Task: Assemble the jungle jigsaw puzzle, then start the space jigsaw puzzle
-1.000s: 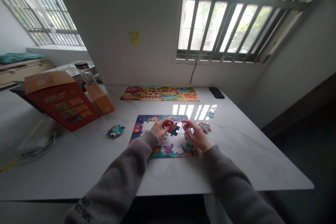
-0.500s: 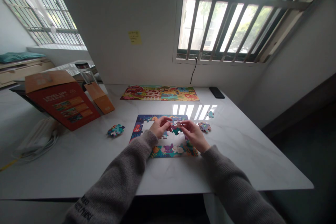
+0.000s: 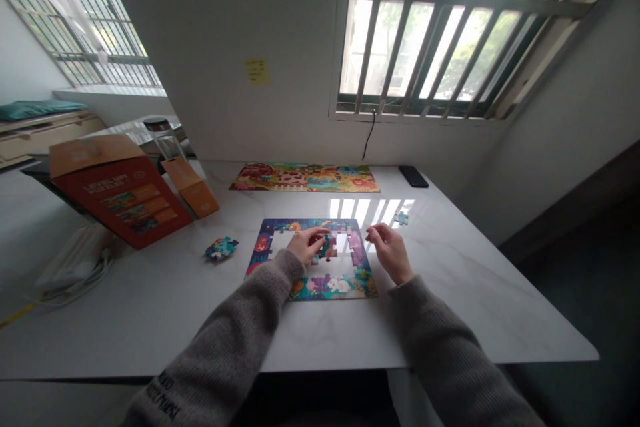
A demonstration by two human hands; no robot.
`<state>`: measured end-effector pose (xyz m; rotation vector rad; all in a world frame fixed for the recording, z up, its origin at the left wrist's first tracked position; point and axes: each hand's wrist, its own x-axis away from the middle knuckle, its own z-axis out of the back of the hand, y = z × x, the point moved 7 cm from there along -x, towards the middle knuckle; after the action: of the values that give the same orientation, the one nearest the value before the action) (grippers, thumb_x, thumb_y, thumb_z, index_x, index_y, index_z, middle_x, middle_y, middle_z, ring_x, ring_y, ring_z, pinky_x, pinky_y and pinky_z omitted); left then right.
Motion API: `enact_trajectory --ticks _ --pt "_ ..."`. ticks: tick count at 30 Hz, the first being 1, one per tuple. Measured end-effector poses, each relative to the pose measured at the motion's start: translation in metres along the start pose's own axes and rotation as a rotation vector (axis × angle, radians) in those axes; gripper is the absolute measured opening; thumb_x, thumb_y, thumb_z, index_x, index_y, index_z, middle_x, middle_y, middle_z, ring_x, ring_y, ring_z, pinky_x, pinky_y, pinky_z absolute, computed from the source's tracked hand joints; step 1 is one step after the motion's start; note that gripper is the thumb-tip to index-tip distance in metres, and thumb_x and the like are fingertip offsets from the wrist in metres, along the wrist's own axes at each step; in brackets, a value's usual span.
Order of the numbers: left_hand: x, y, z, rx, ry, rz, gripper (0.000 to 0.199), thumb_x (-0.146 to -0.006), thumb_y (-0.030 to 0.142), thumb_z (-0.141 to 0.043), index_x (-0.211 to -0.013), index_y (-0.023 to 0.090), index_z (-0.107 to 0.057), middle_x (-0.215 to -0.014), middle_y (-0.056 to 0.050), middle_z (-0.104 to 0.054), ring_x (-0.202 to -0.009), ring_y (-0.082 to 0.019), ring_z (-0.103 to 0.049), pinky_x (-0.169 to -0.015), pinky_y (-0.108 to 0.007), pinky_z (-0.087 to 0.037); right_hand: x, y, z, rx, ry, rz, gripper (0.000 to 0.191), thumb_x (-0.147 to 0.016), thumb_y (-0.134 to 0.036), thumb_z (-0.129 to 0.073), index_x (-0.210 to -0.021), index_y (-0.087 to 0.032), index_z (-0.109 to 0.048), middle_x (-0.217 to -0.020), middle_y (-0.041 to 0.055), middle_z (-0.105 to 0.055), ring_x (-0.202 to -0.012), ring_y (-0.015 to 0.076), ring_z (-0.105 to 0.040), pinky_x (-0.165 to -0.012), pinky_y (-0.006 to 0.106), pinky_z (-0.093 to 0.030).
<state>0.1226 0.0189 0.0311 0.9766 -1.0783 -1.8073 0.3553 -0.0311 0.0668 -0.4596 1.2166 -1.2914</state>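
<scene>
L hand [image 3: 307, 245] curled over jigsaw piece [image 3: 327, 247]; R hand [image 3: 391, 252] raised, empty

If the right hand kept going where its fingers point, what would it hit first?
The right hand would probably meet the purple jigsaw pieces first, though depth is unclear.

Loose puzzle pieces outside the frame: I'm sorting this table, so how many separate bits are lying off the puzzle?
2. A joined clump of pieces lies left of the partly built puzzle, and a small piece lies beyond its right corner. Others may be hidden under the left hand.
</scene>
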Motion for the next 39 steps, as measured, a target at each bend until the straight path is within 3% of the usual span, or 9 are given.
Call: enact_trajectory --ticks 6,12,17,28,32,36,39 --pt "-0.013 -0.001 0.0 -0.09 0.057 0.018 0.019 -0.08 0.031 -0.068 -0.089 0.015 -0.066 -0.076 -0.003 -0.069 -0.063 -0.014 -0.061 -0.06 -0.025 -0.049 -0.002 0.009 -0.003 0.176 -0.036 0.057 0.02 -0.091 -0.031 -0.051 -0.093 -0.021 -0.069 -0.075 0.0027 -0.07 -0.072 0.02 -0.063 -0.071 0.033 -0.046" --pt "-0.051 0.003 -0.006 -0.202 0.107 0.101 0.01 -0.074 0.026 -0.076 -0.078 0.018 -0.071 -0.076 -0.004 -0.073 -0.076 -0.018 -0.068 -0.076 -0.03 -0.054 0.007 0.001 -0.028 0.329 -0.191 0.294 0.025 -0.091 -0.018 -0.048 -0.098 -0.023 -0.071 -0.096 0.0072 -0.069 -0.096 0.0251 -0.058 -0.089 0.04 -0.044" --pt "-0.065 -0.003 -0.016 -0.266 0.117 0.163 0.008 -0.071 0.022 -0.078 -0.075 0.017 -0.072 -0.074 -0.004 -0.073 -0.077 -0.019 -0.069 -0.081 -0.032 -0.054 0.008 0.008 -0.033 0.379 -0.245 0.281 0.027 -0.092 -0.015 -0.05 -0.107 -0.022 -0.071 -0.099 0.008 -0.066 -0.098 0.0254 -0.056 -0.089 0.04 -0.043" --pt "-0.064 -0.005 -0.024 -0.296 0.118 0.162 0.005 -0.07 0.014 -0.075 -0.072 0.019 -0.073 -0.073 -0.003 -0.072 -0.076 -0.018 -0.067 -0.087 -0.035 -0.053 0.008 0.011 -0.035 0.436 -0.269 0.259 0.025 -0.091 -0.015 -0.052 -0.105 -0.021 -0.072 -0.097 0.0074 -0.065 -0.097 0.0246 -0.054 -0.091 0.039 -0.041" --pt "-0.067 -0.008 -0.023 -0.193 0.092 0.154 0.004 -0.074 0.012 -0.072 -0.076 0.016 -0.071 -0.073 -0.003 -0.072 -0.071 -0.015 -0.067 -0.074 -0.027 -0.055 0.008 0.01 -0.035 0.435 -0.262 0.259 0.026 -0.091 -0.014 -0.052 -0.106 -0.021 -0.072 -0.098 0.0077 -0.065 -0.097 0.0251 -0.055 -0.09 0.04 -0.041" --pt "-0.061 -0.01 -0.012 -0.06 0.076 0.163 0.004 -0.082 0.015 -0.067 -0.085 0.014 -0.065 -0.069 -0.001 -0.067 -0.052 -0.011 -0.061 -0.052 -0.022 -0.049 0.007 0.006 -0.03 0.379 -0.229 0.257 0.027 -0.092 -0.015 -0.051 -0.109 -0.021 -0.071 -0.099 0.0075 -0.066 -0.099 0.0255 -0.056 -0.091 0.04 -0.042" --pt "-0.048 -0.007 -0.016 0.059 -0.029 0.166 0.012 -0.082 0.014 -0.067 -0.093 0.014 -0.061 -0.061 0.004 -0.061 -0.046 -0.01 -0.058 -0.048 -0.021 -0.046 0.005 0.004 -0.025 0.35 -0.202 0.257 0.027 -0.092 -0.015 -0.049 -0.107 -0.022 -0.07 -0.099 0.0075 -0.067 -0.099 0.0256 -0.057 -0.091 0.04 -0.043"
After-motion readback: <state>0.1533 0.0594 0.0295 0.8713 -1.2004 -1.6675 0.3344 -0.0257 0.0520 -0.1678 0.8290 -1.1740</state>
